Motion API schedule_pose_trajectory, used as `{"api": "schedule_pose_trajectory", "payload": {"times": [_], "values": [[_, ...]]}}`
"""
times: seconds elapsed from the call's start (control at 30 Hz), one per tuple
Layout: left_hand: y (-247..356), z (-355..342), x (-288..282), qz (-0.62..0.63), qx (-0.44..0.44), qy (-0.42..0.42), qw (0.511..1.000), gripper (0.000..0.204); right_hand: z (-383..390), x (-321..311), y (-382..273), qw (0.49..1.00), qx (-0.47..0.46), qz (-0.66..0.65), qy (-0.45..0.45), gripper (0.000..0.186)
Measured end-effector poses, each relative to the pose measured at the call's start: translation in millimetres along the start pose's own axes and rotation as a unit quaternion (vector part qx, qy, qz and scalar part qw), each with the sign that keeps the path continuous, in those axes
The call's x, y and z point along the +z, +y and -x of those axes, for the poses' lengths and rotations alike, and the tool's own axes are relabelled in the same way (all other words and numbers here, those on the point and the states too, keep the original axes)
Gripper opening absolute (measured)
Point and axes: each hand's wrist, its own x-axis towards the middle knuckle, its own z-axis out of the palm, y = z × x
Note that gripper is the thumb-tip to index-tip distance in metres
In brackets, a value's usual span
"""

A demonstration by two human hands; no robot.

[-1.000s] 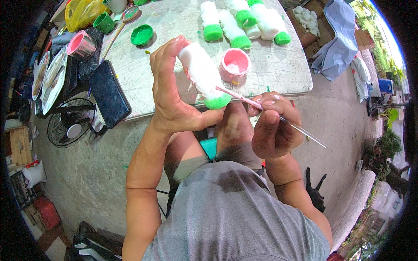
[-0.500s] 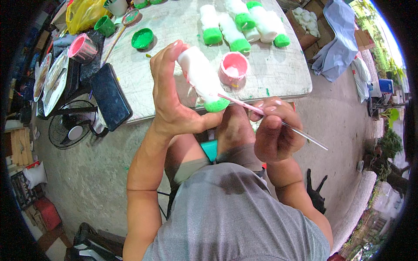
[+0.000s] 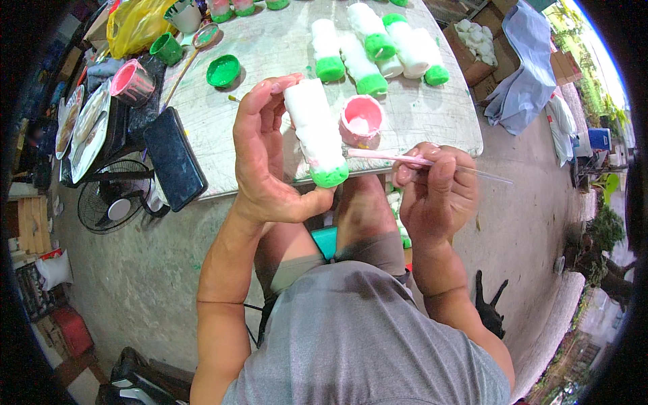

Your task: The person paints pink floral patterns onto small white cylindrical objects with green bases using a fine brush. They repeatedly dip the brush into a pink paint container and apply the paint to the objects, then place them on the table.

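A scuffed, pale table (image 3: 273, 47) spread out around the pink paint cup (image 3: 352, 135) as work went on within my view. Beyond the cup lay a group of white rolls (image 3: 326, 40), their green ends apparently finished, their bodies left white. Much farther beyond it and to its left, partly cropped, stood pieces in pink and green (image 3: 243, 7), seemingly the most advanced on show.

Nearer the person than the cup, to its left, the left hand (image 3: 260, 162) was curved wide, gripping a roll lengthwise between fingers and thumb. To the cup's right, and nearer the person, the right hand (image 3: 442, 185) was closed in a pinch on a brush handle.

The held roll (image 3: 312, 125), just left of the cup, had its green end coloured; most of the visible body was bare white, so pink looked barely begun. The pink-smeared brush (image 3: 388, 156) pointed at its side, just below the cup; whether the tip touched, I could not tell.

No brand, label or lettering was readable on cup, rolls or brush.
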Motion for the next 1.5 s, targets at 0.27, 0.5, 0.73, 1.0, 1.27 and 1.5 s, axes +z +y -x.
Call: {"api": "schedule_pose_trajectory", "payload": {"times": [0.27,0.5,0.73,1.0,1.27,1.5], "values": [[-0.1,2.0,1.4,-0.025,-0.002,0.003,1.000,0.116,0.1,7.7,9.4,0.999,-0.026,0.015,-0.034,0.016],[0.6,2.0,2.6,-0.031,0.003,0.014,0.999,0.114,-0.2,5.9,8.7,0.999,-0.019,0.025,-0.019,0.015],[1.0,0.9,2.5,-0.043,0.003,0.013,0.999,0.112,1.0,11.6,4.0,0.998,-0.017,0.055,-0.021,0.015],[-0.2,2.2,2.7,-0.041,-0.002,0.015,0.999,0.113,0.5,5.7,6.5,0.998,-0.039,0.037,-0.027,0.014],[1.8,0.4,2.1,-0.027,-0.011,0.014,0.999,0.113,2.6,9.6,6.2,0.996,-0.039,0.073,-0.015,0.017],[0.0,1.7,3.7,-0.027,-0.003,0.022,0.999,0.114,3.1,8.2,3.4,0.999,0.000,0.048,-0.003,0.018]]}}
